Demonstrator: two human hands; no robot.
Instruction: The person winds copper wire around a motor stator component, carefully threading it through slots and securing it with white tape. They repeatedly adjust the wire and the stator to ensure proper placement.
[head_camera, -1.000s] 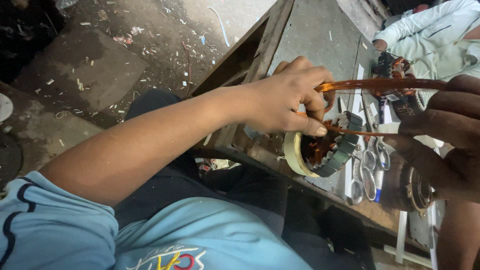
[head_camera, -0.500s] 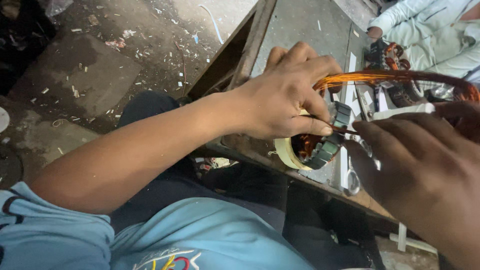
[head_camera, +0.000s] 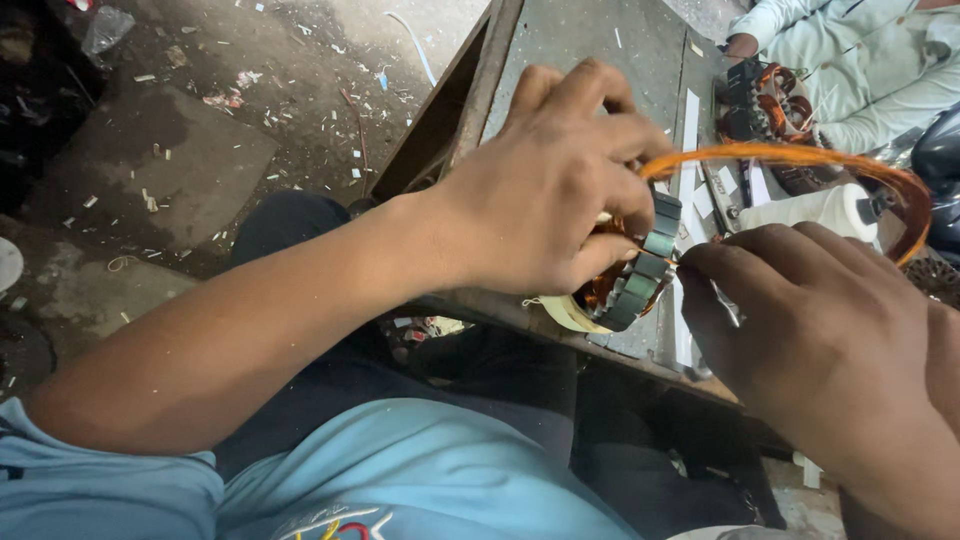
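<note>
My left hand (head_camera: 545, 185) grips a round stator core (head_camera: 630, 280) with grey-green teeth and copper windings, held at the near edge of a metal workbench (head_camera: 580, 40). A loop of copper wire (head_camera: 800, 155) arcs from the core out to the right. My right hand (head_camera: 810, 340) is closed beside the core, its fingertips pinching a thin metal tool or wire end (head_camera: 725, 300) right at the core's teeth. Most of the core is hidden under my left fingers.
A white spool (head_camera: 810, 210) lies on the bench behind the wire loop. White paper strips (head_camera: 690, 115) lie on the bench. Another person in a pale shirt (head_camera: 860, 50) sits at the far right with a second wound stator (head_camera: 765, 95). The concrete floor (head_camera: 200, 130) is littered with scraps.
The view has come closer to the core. My right hand moved left and up to the core's teeth. My left hand keeps its grip, and the wire loop arcs higher.
</note>
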